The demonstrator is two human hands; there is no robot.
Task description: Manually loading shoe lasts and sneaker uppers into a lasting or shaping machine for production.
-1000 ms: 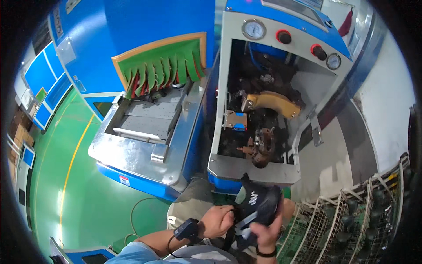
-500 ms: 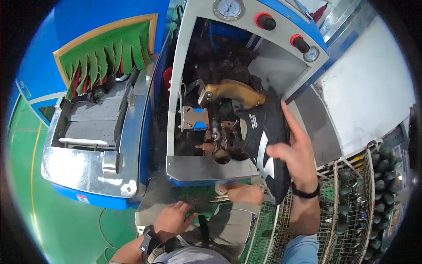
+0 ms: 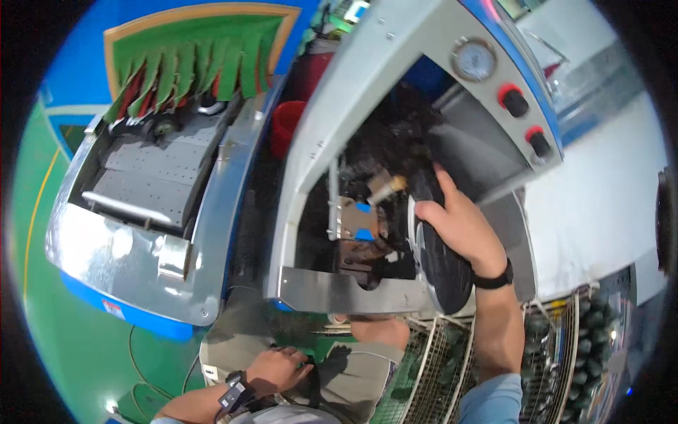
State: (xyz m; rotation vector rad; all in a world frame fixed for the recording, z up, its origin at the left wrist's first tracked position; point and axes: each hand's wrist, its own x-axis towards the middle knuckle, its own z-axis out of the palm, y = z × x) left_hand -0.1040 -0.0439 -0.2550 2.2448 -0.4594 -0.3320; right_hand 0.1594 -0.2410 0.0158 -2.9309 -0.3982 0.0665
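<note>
A black shoe point(image 3: 443, 274) with a pale side stripe is gripped in my right hand point(image 3: 462, 230), thumb on the near side and fingers over the far side. It stands tilted in the right part of the opening of a grey machine point(image 3: 296, 233), its lower end by the front ledge point(image 3: 346, 291). Just left of the shoe are a metal bracket with blue patches point(image 3: 359, 220) and a blurred yellowish piece point(image 3: 387, 189). On my lap rests my left hand point(image 3: 279, 369), its fingers loosely laid out and holding nothing that I can see.
Above the opening sit a round gauge point(image 3: 474, 61) and two red-ringed black knobs point(image 3: 515, 101). At left stands a metal-topped conveyor point(image 3: 134, 261) under a green strip curtain point(image 3: 205, 60). Wire racks point(image 3: 438, 360) with dark shoe-like pieces point(image 3: 590, 332) stand at lower right. A red bin point(image 3: 286, 127) is behind.
My right hand has tilted and turned the shoe, so its printed side no longer shows. The larger yellow arm beside it is mostly out of sight. The view has shifted; my left hand stays on my lap.
</note>
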